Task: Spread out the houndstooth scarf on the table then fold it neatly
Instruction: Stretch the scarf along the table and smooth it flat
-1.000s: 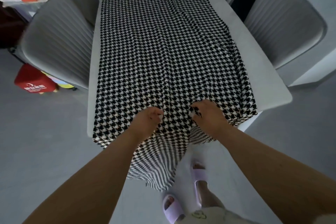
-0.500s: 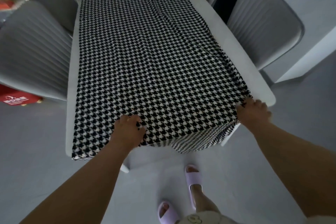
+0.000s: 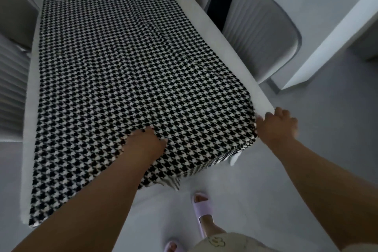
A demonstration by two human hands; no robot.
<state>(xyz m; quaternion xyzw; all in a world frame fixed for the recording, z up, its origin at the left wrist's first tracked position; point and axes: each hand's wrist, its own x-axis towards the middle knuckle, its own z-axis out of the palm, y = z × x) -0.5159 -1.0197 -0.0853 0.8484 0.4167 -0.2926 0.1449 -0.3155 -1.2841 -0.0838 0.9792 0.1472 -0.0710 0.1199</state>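
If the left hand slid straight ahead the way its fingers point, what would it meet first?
Only more houndstooth scarf. The left hand lies on it, pointing up the table; a raised crease near the middle looks like the first obstacle, though depth is uncertain.

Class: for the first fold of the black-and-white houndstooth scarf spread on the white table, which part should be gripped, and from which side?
Grip the black-and-white houndstooth scarf at its near end, likely at both near corners, coming from the near short side of the white table. That end overhangs the table edge, so fingers can slip beneath. The right hand is already at the right corner; the left hand rests mid-edge.
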